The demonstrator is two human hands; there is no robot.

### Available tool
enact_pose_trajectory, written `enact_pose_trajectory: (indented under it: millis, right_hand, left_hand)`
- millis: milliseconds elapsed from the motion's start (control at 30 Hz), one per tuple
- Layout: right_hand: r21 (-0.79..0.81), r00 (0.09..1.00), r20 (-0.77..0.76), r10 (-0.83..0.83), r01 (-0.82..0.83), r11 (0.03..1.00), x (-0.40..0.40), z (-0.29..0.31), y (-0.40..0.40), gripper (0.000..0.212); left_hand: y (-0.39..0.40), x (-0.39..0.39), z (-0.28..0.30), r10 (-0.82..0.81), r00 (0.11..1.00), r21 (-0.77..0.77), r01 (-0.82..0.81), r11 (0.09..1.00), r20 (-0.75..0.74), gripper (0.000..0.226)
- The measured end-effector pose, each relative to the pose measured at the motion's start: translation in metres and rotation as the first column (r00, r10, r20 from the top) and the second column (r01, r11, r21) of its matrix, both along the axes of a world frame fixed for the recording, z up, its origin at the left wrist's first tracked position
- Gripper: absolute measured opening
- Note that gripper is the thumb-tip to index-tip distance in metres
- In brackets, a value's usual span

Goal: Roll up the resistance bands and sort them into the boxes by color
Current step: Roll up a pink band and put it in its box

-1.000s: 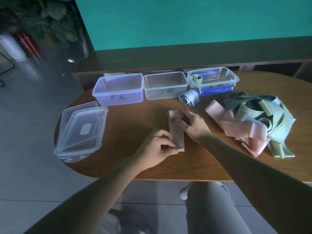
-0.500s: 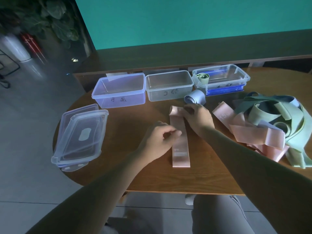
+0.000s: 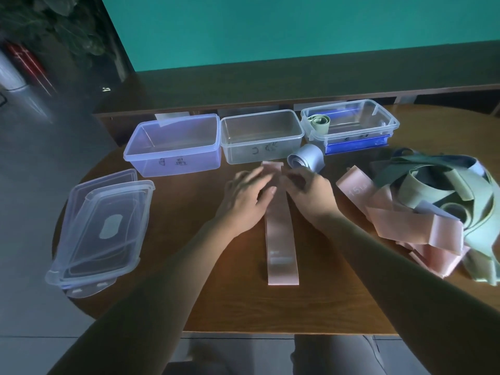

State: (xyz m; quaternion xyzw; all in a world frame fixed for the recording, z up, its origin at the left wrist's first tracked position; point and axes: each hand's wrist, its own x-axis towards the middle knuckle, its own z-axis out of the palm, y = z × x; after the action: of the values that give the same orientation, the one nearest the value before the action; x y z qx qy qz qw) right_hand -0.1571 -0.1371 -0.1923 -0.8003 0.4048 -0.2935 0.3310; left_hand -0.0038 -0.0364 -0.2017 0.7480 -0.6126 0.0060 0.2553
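Both hands moved up to pink band's (image 3: 281, 239) far end, left hand (image 3: 247, 197) flat, right hand (image 3: 311, 194) pinching it

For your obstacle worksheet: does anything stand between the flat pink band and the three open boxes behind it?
Only the rolled grey-blue band, on the table before the right-hand box. Both hands are at the pink band.

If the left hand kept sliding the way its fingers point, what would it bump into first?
Probably the far end of the pink band, just ahead of the left hand; beyond that stands the middle clear box. Depth is hard to judge.
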Motion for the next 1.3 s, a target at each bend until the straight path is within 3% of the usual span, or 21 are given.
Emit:
enact_pose_trajectory:
  millis: [200, 333, 467, 600, 800, 900, 1000, 1167, 1300]
  right_hand:
    - [-0.038, 0.991, 0.01, 0.13, -0.129, 0.991, -0.016, -0.006, 0.017, 0.025]
    - [-0.148, 0.977, -0.098, 0.188, -0.201, 0.968, -0.033, -0.009, 0.032, 0.028]
    - [-0.126, 0.972, -0.126, 0.2, -0.215, 0.968, -0.052, -0.008, 0.053, 0.036]
    - [-0.053, 0.957, -0.136, 0.255, -0.264, 0.963, -0.076, -0.003, 0.078, 0.038]
    - [0.049, 0.946, -0.044, 0.322, -0.32, 0.946, -0.103, -0.001, 0.108, 0.024]
    - [0.122, 0.94, 0.037, 0.339, -0.341, 0.932, -0.113, 0.0, 0.117, 0.022]
    - [0.148, 0.926, 0.079, 0.37, -0.378, 0.914, -0.118, 0.0, 0.121, 0.02]
    - [0.071, 0.914, 0.037, 0.403, -0.405, 0.912, -0.118, -0.001, 0.124, 0.018]
    - [-0.039, 0.922, -0.051, 0.384, -0.387, 0.921, -0.114, -0.004, 0.124, 0.013]
  left_hand:
    - [-0.007, 0.003, -0.001, 0.073, 0.988, 0.148, -0.093, 0.985, 0.134, 0.049]
    - [-0.002, 0.0, 0.0, 0.101, 0.984, 0.223, -0.133, 0.966, 0.149, 0.054]
    - [0.013, -0.008, 0.0, 0.134, 0.98, 0.232, -0.166, 0.958, 0.147, 0.058]
    - [0.038, -0.015, 0.0, 0.141, 0.987, 0.223, -0.155, 0.962, 0.078, 0.063]
    - [0.077, -0.03, 0.003, 0.118, 0.993, 0.16, -0.119, 0.98, 0.016, 0.058]
    - [0.098, -0.042, 0.005, 0.044, 0.975, -0.032, -0.052, 0.998, -0.218, 0.046]
    - [0.125, -0.059, 0.007, -0.117, 0.905, -0.13, 0.069, 0.989, -0.409, 0.039]
    - [0.147, -0.075, 0.006, -0.127, 0.891, -0.083, 0.1, 0.991, -0.435, 0.015]
    - [0.145, -0.076, 0.005, -0.078, 0.921, -0.004, 0.082, 0.997, -0.381, 0.013]
